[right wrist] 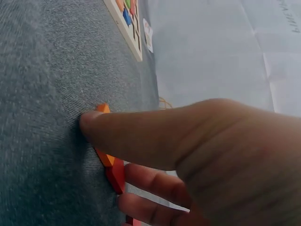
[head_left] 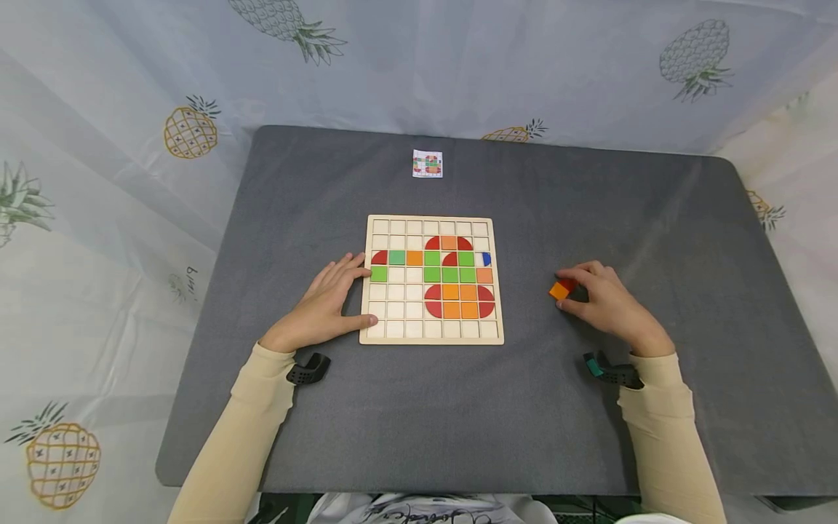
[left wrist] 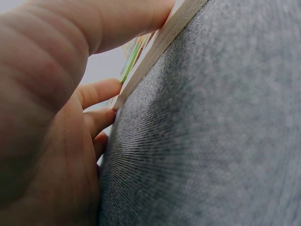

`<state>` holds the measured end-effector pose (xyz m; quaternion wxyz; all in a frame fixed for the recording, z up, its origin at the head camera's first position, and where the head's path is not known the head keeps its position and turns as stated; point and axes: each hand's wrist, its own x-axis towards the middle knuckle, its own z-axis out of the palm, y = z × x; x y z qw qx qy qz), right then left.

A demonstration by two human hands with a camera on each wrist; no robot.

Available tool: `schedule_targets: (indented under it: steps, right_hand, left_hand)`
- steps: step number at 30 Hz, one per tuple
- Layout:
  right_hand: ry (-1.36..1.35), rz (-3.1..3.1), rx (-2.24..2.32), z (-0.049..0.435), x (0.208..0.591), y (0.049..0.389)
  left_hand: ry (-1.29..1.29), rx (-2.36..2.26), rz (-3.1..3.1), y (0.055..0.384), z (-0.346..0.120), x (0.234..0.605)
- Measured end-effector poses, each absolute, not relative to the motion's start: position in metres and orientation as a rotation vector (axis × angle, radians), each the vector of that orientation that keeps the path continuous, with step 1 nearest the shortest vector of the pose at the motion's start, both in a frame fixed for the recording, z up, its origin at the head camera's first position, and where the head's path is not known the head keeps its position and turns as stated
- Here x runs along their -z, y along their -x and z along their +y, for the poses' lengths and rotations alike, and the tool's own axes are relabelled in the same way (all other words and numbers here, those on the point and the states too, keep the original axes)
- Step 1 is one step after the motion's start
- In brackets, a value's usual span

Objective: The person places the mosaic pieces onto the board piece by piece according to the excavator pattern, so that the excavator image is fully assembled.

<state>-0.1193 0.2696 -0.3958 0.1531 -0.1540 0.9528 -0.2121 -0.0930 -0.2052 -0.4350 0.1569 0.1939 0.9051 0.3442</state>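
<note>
A wooden grid board (head_left: 391, 329) lies on the grey table, with red quarter-round tiles and green and orange square tiles in several cells. One cell at its right side holds a blue and white tile (head_left: 487, 259). My left hand (head_left: 321, 302) rests at the board's left edge, fingers stretched out, the thumb over the lower left corner. To the right of the board, my right hand (head_left: 609, 306) holds an orange tile (head_left: 559, 291) and a red tile (head_left: 567, 283) low at the table surface. In the right wrist view the thumb covers part of the orange tile (right wrist: 107, 159).
Behind the board lies a small printed card (head_left: 428, 164) with a coloured grid pattern. A pale curtain with pineapple prints (head_left: 524, 65) hangs beyond the table's far edge. The grey table (head_left: 432, 415) extends around the board.
</note>
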Motion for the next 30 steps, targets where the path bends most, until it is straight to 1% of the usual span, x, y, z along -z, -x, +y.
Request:
schedule_targets:
  steps: [8,16,23,30]
  right_hand:
    - [0.379,2.749,0.579,0.259,0.398,0.128]
    - [0.402,2.820,0.556,0.240,0.403,0.144]
    - [0.407,2.860,0.650,0.218,0.408,0.161]
    - [0.335,2.813,0.815,0.180,0.394,0.173]
  left_hand:
    - [-0.538,-0.974,2.589,0.092,-0.206,0.434]
    - [-0.543,-0.969,2.586,0.092,-0.205,0.434]
    - [-0.535,-0.963,2.584,0.093,-0.203,0.435]
    - [-0.545,-0.963,2.597,0.093,-0.204,0.436]
